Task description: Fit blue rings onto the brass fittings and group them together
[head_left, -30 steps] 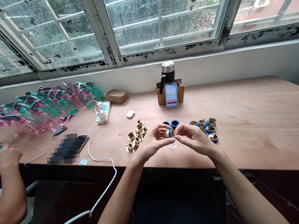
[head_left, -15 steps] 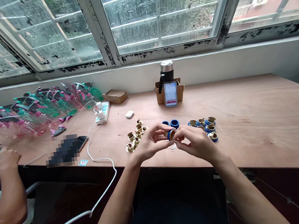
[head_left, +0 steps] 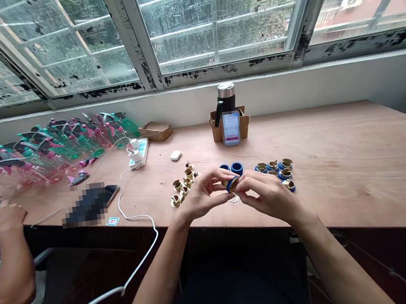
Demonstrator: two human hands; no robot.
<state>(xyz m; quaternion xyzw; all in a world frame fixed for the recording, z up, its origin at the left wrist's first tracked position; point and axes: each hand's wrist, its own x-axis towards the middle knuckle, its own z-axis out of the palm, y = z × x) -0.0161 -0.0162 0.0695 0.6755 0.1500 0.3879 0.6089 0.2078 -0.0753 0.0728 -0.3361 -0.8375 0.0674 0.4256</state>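
Between my two hands, above the table's front part, is a blue ring with a gold metal fitting inside it [head_left: 232,184]. My left hand [head_left: 208,191] pinches its left side with thumb and fingers. The fingers of my right hand [head_left: 261,189] close on its right side. Just behind the hands stand two blue rings [head_left: 237,168], one partly covered by my fingers. Several gold metal fittings [head_left: 184,190] lie to the left of my left hand. To the right, several blue rings with gold fittings in them [head_left: 285,174] stand grouped. Thin white rings [head_left: 234,200] lie beneath my hands.
Spray bottles [head_left: 57,145] crowd the far left, near a co-worker's hand [head_left: 9,215]. A phone [head_left: 87,205], a power strip [head_left: 140,152] and a white cable [head_left: 155,227] lie left. A flask [head_left: 226,97] stands in a cardboard box [head_left: 244,124] at the back.
The blue ring with the gold fitting has tilted slightly between my fingers, showing more of its rim. Both hands keep nearly the same place.
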